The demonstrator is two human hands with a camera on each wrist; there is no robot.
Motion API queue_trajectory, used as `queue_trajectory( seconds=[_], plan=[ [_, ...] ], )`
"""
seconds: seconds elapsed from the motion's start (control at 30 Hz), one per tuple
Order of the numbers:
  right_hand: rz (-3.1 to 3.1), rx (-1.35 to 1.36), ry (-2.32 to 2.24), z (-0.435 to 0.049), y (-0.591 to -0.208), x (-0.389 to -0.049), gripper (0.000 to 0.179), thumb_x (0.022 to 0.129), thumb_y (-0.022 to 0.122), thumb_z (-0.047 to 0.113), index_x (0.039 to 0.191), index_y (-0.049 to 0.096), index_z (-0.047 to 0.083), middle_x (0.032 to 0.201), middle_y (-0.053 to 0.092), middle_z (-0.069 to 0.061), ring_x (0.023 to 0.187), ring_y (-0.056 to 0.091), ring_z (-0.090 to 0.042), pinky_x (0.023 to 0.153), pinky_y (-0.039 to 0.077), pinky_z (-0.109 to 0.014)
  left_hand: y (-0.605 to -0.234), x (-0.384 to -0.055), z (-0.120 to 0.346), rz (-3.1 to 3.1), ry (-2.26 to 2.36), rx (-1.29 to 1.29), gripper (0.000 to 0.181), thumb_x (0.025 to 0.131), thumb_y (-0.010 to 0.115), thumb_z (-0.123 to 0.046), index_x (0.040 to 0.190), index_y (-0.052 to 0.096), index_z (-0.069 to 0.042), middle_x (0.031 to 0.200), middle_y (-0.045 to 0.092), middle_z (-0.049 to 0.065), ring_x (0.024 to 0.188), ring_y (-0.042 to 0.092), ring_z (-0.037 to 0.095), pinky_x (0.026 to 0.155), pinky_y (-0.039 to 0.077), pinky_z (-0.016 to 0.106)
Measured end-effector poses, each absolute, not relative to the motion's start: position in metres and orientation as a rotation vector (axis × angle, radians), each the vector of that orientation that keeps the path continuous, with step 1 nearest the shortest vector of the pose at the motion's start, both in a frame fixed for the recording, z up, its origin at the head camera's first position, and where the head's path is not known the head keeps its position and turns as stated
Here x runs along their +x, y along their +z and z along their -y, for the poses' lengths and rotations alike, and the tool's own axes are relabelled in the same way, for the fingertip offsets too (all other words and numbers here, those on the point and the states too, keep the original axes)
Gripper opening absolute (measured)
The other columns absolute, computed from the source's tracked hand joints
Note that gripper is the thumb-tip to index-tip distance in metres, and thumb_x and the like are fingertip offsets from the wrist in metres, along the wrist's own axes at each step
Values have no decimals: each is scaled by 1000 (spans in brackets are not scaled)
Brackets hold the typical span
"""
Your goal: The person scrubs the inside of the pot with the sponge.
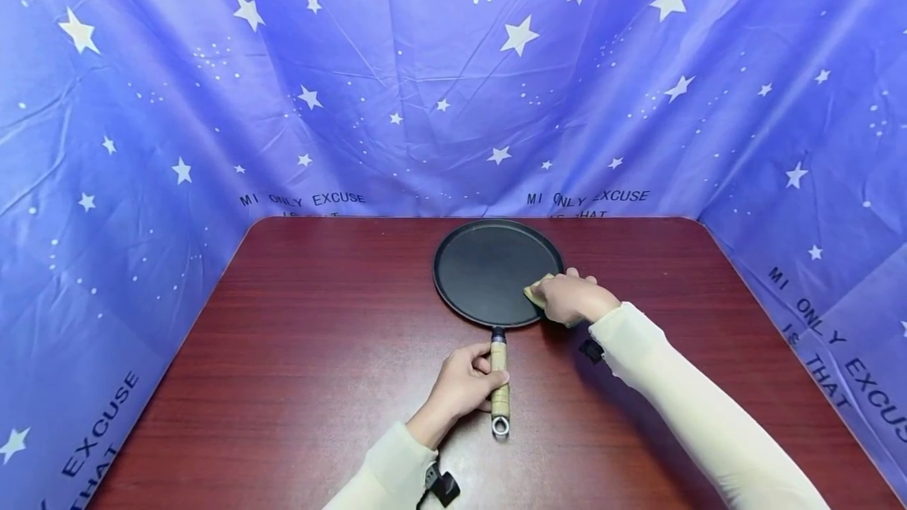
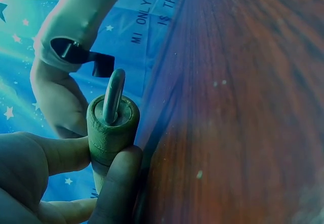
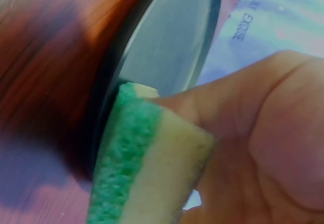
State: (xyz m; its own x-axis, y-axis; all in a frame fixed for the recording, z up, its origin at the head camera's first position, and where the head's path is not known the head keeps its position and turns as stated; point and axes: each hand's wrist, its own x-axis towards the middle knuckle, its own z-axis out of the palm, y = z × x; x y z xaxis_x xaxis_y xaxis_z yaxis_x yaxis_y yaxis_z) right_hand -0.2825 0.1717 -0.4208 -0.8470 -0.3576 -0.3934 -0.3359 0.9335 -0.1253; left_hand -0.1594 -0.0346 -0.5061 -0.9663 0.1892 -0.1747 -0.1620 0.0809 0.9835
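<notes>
A round black frying pan (image 1: 489, 270) with a low rim lies on the table, its pale wooden handle (image 1: 499, 384) pointing toward me. My left hand (image 1: 462, 382) grips that handle, thumb across the top; in the left wrist view the fingers pinch it just below the metal hanging ring (image 2: 114, 96). At the pan's right edge, my right hand (image 1: 570, 297) holds a sponge (image 1: 540, 290) against the inner surface near the rim. The right wrist view shows the sponge (image 3: 147, 158) has a green layer and a pale yellow layer, bent under the fingers.
A dark red wooden table (image 1: 319, 352) carries the pan. Blue curtains (image 1: 397, 61) with white stars and lettering hang behind it and along both sides. Each sleeve has a black wrist device, such as the left one (image 1: 442, 485).
</notes>
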Motion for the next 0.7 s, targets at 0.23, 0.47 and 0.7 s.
queue_trajectory(
  seconds=[0.23, 0.47, 0.7],
  plan=[
    [-2618, -569, -111, -165, -415, -269, 57, 91, 56, 0, 146, 65, 14, 147, 59, -18, 107, 51, -36, 85, 50, -54, -506, -159, 35, -2109, 1973, 35, 52, 88, 76, 6, 139, 63, 3, 87, 51, 5, 59, 64, 15, 48, 66, 39],
    [-2553, -728, -160, -160, -413, -263, 57, 92, 54, -1, 146, 65, 15, 146, 62, -12, 135, 49, -47, 106, 49, -65, -506, -160, 35, -2096, 1979, 37, 52, 87, 76, 7, 138, 64, 3, 88, 51, 5, 60, 64, 15, 49, 66, 38],
    [-2475, -946, -267, -146, -417, -267, 53, 93, 54, 0, 144, 66, 11, 145, 64, -8, 137, 55, -34, 113, 51, -44, -506, -160, 37, -2048, 2006, 39, 53, 88, 75, 6, 140, 64, 2, 87, 49, 3, 62, 61, 11, 49, 66, 37]
  ],
)
